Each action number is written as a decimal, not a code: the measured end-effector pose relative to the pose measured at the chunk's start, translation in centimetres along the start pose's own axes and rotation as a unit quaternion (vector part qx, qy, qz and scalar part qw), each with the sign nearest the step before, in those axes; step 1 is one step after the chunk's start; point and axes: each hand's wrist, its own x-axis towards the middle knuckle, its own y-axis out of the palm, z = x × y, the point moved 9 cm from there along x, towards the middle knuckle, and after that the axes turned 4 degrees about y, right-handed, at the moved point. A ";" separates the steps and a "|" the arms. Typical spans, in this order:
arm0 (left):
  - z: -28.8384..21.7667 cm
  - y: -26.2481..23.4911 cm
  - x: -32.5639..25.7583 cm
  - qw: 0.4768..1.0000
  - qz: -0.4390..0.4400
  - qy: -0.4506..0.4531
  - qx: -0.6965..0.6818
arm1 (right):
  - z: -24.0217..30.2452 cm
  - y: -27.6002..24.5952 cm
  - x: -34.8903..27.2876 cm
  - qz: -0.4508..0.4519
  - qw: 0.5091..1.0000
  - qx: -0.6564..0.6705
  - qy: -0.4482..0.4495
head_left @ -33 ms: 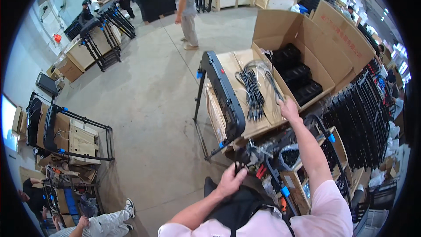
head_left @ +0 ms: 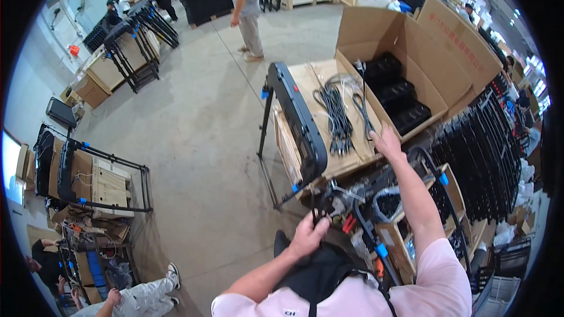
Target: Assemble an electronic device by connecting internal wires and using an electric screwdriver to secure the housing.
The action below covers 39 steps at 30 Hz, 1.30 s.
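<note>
My left hand [head_left: 308, 236] is low in the middle, fingers closed round a black metal bar [head_left: 318, 211] of the stand in front of me. My right hand [head_left: 388, 141] reaches forward, flat on the wooden board [head_left: 305, 82], fingers apart, beside a bundle of black cables [head_left: 338, 114]. A long black panel [head_left: 299, 120] stands on edge along the board's left side. Just past my right hand is an open cardboard box [head_left: 376, 29] holding black moulded pieces [head_left: 399, 97]. A red-handled tool [head_left: 348, 223] lies among the parts between my hands.
Rows of black frames [head_left: 487, 152] fill the right side. A person [head_left: 247, 6] stands on the concrete floor beyond the board. A wheeled rack with wooden crates [head_left: 94, 179] is at the left, and another person [head_left: 138, 299] sits at lower left.
</note>
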 end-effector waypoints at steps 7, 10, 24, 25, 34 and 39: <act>-0.3 1.0 1.1 0.993 0.023 0.021 -0.115 | 3.6 -4.5 -14.6 0.284 0.904 0.318 0.034; -0.6 3.4 1.0 0.990 0.072 0.017 -0.116 | 5.9 -3.0 -22.4 0.428 0.827 0.357 0.073; 1.6 17.0 -5.6 0.951 0.271 -0.113 -0.093 | 3.2 -15.0 -25.3 0.177 0.548 0.813 0.089; 1.6 18.1 -6.4 0.943 0.292 -0.135 -0.086 | 1.6 -15.0 -25.5 0.157 0.553 0.810 0.115; 0.7 25.7 -12.6 0.904 0.304 -0.248 -0.170 | -10.5 -16.4 -26.6 0.028 0.546 0.807 0.224; 1.3 26.2 -16.2 0.895 0.267 -0.276 -0.227 | -13.5 -16.3 -28.3 -0.009 0.562 0.795 0.230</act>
